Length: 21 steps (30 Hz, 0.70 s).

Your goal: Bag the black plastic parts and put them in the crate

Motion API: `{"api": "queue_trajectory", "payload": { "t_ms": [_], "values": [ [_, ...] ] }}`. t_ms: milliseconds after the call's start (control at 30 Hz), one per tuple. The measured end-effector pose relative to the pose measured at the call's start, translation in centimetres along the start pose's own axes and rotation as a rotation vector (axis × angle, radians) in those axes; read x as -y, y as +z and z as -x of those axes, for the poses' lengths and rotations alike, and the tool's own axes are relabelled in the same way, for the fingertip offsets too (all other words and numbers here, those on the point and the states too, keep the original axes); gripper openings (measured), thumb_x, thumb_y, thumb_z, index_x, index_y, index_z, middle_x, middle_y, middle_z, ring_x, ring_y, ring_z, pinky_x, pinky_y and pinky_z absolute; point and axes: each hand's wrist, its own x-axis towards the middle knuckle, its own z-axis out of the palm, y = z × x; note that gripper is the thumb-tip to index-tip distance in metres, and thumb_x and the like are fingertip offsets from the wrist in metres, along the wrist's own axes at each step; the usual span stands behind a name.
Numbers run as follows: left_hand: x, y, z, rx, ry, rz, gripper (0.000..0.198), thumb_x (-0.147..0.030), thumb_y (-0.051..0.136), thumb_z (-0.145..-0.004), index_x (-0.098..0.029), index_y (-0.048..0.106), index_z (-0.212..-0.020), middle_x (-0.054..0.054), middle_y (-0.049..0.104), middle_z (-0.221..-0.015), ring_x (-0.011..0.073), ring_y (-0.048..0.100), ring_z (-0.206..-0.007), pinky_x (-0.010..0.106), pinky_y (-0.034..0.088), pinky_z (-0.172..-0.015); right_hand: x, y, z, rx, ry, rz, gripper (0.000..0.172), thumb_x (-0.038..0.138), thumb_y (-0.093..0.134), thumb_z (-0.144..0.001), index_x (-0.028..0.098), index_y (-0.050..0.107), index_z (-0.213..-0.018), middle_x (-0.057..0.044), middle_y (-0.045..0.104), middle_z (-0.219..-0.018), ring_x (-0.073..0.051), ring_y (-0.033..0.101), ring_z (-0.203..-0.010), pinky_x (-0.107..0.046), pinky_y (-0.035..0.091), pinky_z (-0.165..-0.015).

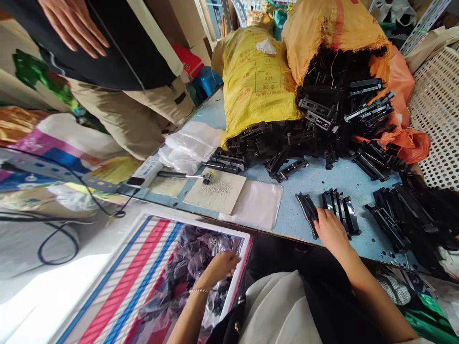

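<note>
My right hand [332, 231] is on the blue table, its fingers closed around the near end of a small row of black plastic parts [339, 205]. Just left of it lie a couple more of these long, narrow black parts [306, 212]. My left hand [223, 263] is over a striped crate lined with crumpled, translucent dark plastic bags [195, 251], near the crate's white rim [245, 248]. Its fingers are curled, and what they hold, if anything, is hidden.
Black parts spill from a yellow sack [258, 81] and an orange sack [337, 24]; another pile [405, 215] lies right. A hammer [186, 176] rests across cardboard [215, 191] beside clear plastic bags [258, 203]. A person [129, 52] stands back left. A perforated white basket [437, 114] stands right.
</note>
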Motion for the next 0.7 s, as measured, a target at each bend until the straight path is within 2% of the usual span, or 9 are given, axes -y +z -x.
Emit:
{"api": "queue_trajectory", "payload": {
  "t_ms": [67,100,200,267,333,433,533,600,700],
  "values": [
    [-3.6,1.2,-1.9,0.132,0.083,-0.051,0.039,-0.050,0.063,-0.086,-0.019,0.066,-0.062,0.000,0.058,-0.050,0.0153,0.057,-0.047,0.026,0.046,-0.052,0.3,-0.3,-0.2,0.048,0.011,-0.017,0.046,0.013,0.055,-0.091,0.008,0.050,-0.136,-0.020,0.066,-0.112,-0.031,0.065,-0.104,-0.038,0.050,-0.086],
    [-5.6,2.1,-3.0,0.107,0.178,-0.090,0.037,-0.047,0.057,-0.091,-0.019,0.070,-0.070,0.003,0.065,-0.060,0.0165,0.062,-0.057,0.027,0.050,-0.060,0.5,-0.5,-0.3,0.068,0.015,-0.026,0.049,0.012,0.056,-0.091,0.010,0.048,-0.139,-0.019,0.066,-0.113,-0.031,0.065,-0.105,-0.037,0.050,-0.085],
    [-10.4,5.1,-6.4,-0.175,0.400,-0.267,0.022,-0.036,0.061,-0.089,-0.017,0.072,-0.091,0.013,0.071,-0.105,0.0244,0.065,-0.095,0.036,0.051,-0.087,0.7,-1.1,-0.5,0.123,0.026,-0.074,0.049,0.015,0.053,-0.094,0.013,0.047,-0.142,-0.017,0.068,-0.112,-0.031,0.067,-0.106,-0.036,0.051,-0.083],
    [-11.7,6.2,-8.3,-0.211,0.386,-0.318,0.013,-0.024,0.060,-0.086,-0.017,0.070,-0.082,0.014,0.069,-0.105,0.0253,0.063,-0.097,0.038,0.050,-0.088,0.2,-1.2,-0.4,0.152,0.055,-0.176,0.042,0.018,0.051,-0.095,0.013,0.053,-0.136,-0.017,0.068,-0.115,-0.031,0.067,-0.107,-0.038,0.051,-0.085],
    [-11.4,6.1,-9.8,-0.201,0.321,-0.295,0.012,-0.018,0.060,-0.083,-0.018,0.066,-0.072,0.011,0.069,-0.093,0.0220,0.062,-0.087,0.035,0.050,-0.082,-0.5,-1.1,-0.2,0.159,0.106,-0.383,0.036,0.021,0.052,-0.093,0.017,0.060,-0.128,-0.015,0.069,-0.119,-0.030,0.067,-0.108,-0.040,0.051,-0.090],
    [-9.8,4.4,-11.2,-0.194,0.203,-0.153,0.018,-0.028,0.067,-0.079,-0.018,0.061,-0.066,0.002,0.062,-0.070,0.0149,0.056,-0.065,0.027,0.046,-0.064,-0.9,-0.5,-0.1,0.148,0.157,-0.905,0.033,0.032,0.060,-0.088,0.023,0.065,-0.120,-0.008,0.072,-0.116,-0.026,0.067,-0.107,-0.039,0.051,-0.092],
    [-8.7,3.2,-11.6,-0.141,0.071,0.155,0.028,-0.042,0.065,-0.081,-0.017,0.061,-0.069,-0.004,0.053,-0.055,0.0101,0.048,-0.051,0.022,0.038,-0.051,0.5,0.0,-0.4,0.199,0.190,-1.476,0.036,0.044,0.071,-0.080,0.020,0.069,-0.106,-0.006,0.074,-0.097,-0.021,0.068,-0.088,-0.032,0.053,-0.076],
    [-8.5,3.1,-11.5,-0.142,0.053,0.303,0.024,-0.040,0.067,-0.079,-0.016,0.063,-0.077,-0.004,0.056,-0.057,0.0092,0.049,-0.049,0.021,0.038,-0.049,2.3,0.3,-0.6,0.325,0.211,-1.764,0.036,0.046,0.077,-0.075,0.017,0.069,-0.094,-0.004,0.072,-0.083,-0.017,0.065,-0.072,-0.027,0.051,-0.063],
    [-8.3,3.6,-11.2,-0.204,0.165,0.245,0.009,-0.025,0.063,-0.079,-0.017,0.063,-0.083,0.000,0.067,-0.068,0.0118,0.059,-0.058,0.023,0.048,-0.057,5.1,1.3,-0.9,0.603,0.243,-2.060,0.030,0.042,0.077,-0.075,0.015,0.069,-0.084,-0.006,0.071,-0.076,-0.014,0.063,-0.060,-0.023,0.047,-0.052]
  ]
}}
